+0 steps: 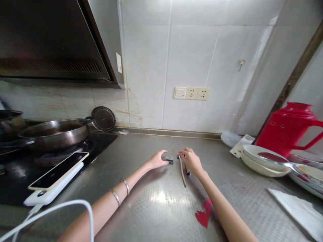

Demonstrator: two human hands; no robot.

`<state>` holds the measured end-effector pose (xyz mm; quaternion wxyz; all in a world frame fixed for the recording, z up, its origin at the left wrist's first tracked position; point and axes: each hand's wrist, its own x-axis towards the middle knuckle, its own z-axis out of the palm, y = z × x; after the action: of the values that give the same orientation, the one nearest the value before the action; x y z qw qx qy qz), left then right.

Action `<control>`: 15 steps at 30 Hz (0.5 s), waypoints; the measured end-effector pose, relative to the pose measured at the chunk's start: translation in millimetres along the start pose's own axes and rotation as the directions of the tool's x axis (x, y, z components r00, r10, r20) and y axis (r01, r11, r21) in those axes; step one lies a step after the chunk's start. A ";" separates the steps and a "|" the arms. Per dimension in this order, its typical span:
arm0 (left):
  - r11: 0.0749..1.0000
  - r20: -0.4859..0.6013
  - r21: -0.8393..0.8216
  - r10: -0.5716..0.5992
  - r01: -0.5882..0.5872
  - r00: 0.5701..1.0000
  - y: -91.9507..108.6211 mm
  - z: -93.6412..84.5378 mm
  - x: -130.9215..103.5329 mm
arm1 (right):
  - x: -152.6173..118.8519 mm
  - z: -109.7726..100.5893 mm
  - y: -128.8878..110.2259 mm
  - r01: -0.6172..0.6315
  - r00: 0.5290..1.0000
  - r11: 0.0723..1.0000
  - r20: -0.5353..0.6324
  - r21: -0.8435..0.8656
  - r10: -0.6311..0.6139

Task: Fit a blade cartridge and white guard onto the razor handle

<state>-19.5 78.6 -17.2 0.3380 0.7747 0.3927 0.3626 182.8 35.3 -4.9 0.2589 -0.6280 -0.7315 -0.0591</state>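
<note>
Near the middle of the metal counter (151, 208), my left hand (158, 159) has its thumb and fingers curved around a small clear item with a dark green part (169, 161). Just to the right, my right hand (191, 160) reaches down with its fingers together at the top of a thin beige strip (183, 173). A dark, narrow object (188, 171) lies beside the strip, partly under my right hand. What the right fingertips hold is too small to tell. A red paper cutout (204, 215) lies near my right forearm.
A steel pan (57, 134) sits on the black stove at left, near a phone (59, 170) on a white power bank with a cable. At right stand a red thermos (285, 129), stacked bowls (263, 161) and a white cloth (297, 211). Sockets (191, 93) are on the wall.
</note>
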 end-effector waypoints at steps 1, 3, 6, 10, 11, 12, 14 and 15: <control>1.000 0.019 0.011 0.005 -0.005 1.000 -1.0 1.6 0.6 | 0.1 -0.3 1.4 -0.005 1.000 1.000 0.002 0.005 0.005; 1.000 0.046 0.010 0.007 -0.007 0.999 -3.5 5.6 2.4 | 0.2 0.0 3.4 -0.005 1.000 1.000 0.003 0.022 0.005; 1.000 0.063 -0.024 -0.018 0.020 0.998 -7.0 9.9 5.4 | 0.8 0.9 5.3 0.014 1.000 0.997 0.001 0.076 -0.014; 0.999 0.048 -0.011 -0.031 0.032 0.998 -9.0 7.6 8.1 | 4.3 1.2 6.9 0.072 0.997 0.964 0.017 0.257 -0.079; 1.000 0.040 -0.005 -0.020 0.020 0.999 -8.9 6.0 8.4 | 5.5 1.1 7.0 0.088 0.994 0.947 0.031 0.307 -0.103; 1.000 0.028 -0.006 -0.004 0.005 1.000 -8.6 4.2 8.5 | 6.6 1.1 6.9 0.104 0.990 0.930 0.049 0.352 -0.129; 0.999 0.002 -0.030 0.036 -0.036 0.999 -7.2 0.8 8.2 | 8.1 1.3 6.3 0.133 0.980 0.903 0.082 0.409 -0.181; 0.997 -0.008 -0.051 0.055 -0.055 0.998 -6.0 -0.5 7.7 | 8.3 1.4 5.8 0.145 0.974 0.894 0.098 0.423 -0.205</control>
<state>-18.8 88.1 -19.5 0.3461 0.7750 0.3630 0.3844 187.3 44.5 -3.7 0.3275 -0.4931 -0.7973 0.1178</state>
